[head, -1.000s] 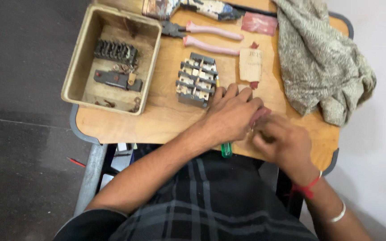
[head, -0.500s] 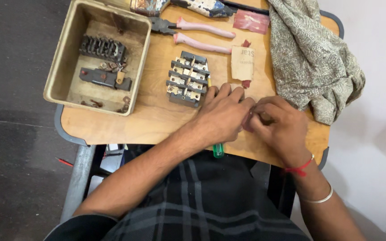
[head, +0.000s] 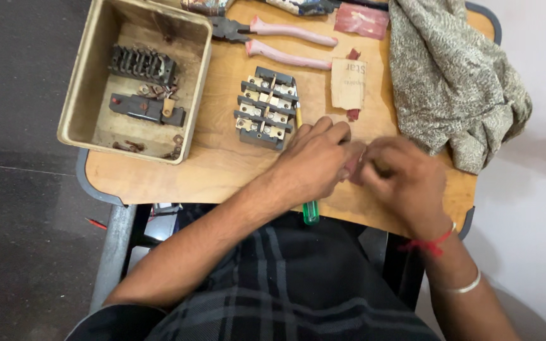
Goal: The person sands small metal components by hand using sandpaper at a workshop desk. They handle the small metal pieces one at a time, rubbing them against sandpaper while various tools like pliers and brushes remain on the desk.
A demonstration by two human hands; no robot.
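A green-handled screwdriver (head: 310, 211) pokes out from under the left hand (head: 314, 161) at the table's (head: 159, 177) near edge. Beyond lie a terminal block (head: 265, 107), a paper scrap (head: 347, 83), pliers (head: 279, 41), a cloth (head: 453, 82) and a metal box (head: 80, 95). Both hands, the right hand (head: 402, 177) included, curl closed, pinching a small reddish piece (head: 354, 165) between them.

Red thread (head: 426, 244), silver bangle (head: 466, 287), plaid garment (head: 285, 284).

Small reddish piece (head: 354, 165) pinched between hands, mostly hidden
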